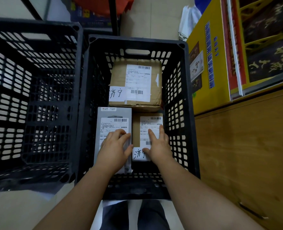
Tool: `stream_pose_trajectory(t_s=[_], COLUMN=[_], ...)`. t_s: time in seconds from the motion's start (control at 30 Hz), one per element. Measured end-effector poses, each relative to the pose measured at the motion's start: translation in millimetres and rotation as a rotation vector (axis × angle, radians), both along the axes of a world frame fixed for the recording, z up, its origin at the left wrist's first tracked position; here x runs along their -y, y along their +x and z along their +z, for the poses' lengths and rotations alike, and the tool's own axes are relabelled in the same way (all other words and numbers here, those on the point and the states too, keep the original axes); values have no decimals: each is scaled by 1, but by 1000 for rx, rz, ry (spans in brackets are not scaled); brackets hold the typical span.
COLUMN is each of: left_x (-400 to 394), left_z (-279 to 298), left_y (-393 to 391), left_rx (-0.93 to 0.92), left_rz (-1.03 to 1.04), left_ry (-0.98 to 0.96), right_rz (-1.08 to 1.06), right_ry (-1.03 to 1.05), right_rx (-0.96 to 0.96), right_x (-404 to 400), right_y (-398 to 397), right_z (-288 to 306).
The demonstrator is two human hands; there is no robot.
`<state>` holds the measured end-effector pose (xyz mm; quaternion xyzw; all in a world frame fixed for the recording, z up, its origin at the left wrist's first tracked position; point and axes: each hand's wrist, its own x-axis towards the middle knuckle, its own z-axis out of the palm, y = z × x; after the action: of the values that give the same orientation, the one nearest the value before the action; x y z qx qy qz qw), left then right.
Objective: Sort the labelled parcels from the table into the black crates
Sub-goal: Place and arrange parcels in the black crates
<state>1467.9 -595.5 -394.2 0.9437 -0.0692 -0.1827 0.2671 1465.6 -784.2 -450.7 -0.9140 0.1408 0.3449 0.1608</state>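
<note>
While both our hands reach down into the middle black crate (137, 47), three labelled parcels lie on its floor.

Our left hand (115, 146) rests on the grey boxed parcel (114, 113) at the near left, fingers spread and lightly bent over its white label, gripping nothing that we can see. Our right hand (157, 145) lies flat on the small brown parcel (135, 128) just beside it, fingers straight on the label, thumb over a handwritten slip. These two parcels touch side by side. A larger brown cardboard parcel (135, 82) sits behind them against the far wall. To the left stands a second black crate (32, 90); to the right, a wooden cabinet (245, 146) and a yellow carton (208, 63).
</note>
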Motion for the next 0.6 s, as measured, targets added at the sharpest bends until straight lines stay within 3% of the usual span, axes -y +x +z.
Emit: stream_pose_trajectory(t_s=[0.2, 0.6], left_x=[-6, -33], left_z=[50, 278], left_y=[-3, -10], left_rx=[-36, 195], left_rz=[-8, -114], left_ry=[-37, -41], right_rz=[65, 135], right_ry=[176, 291], right_rx=[133, 491], right_x=[11, 12], right_y=[5, -28], right_z=[60, 321])
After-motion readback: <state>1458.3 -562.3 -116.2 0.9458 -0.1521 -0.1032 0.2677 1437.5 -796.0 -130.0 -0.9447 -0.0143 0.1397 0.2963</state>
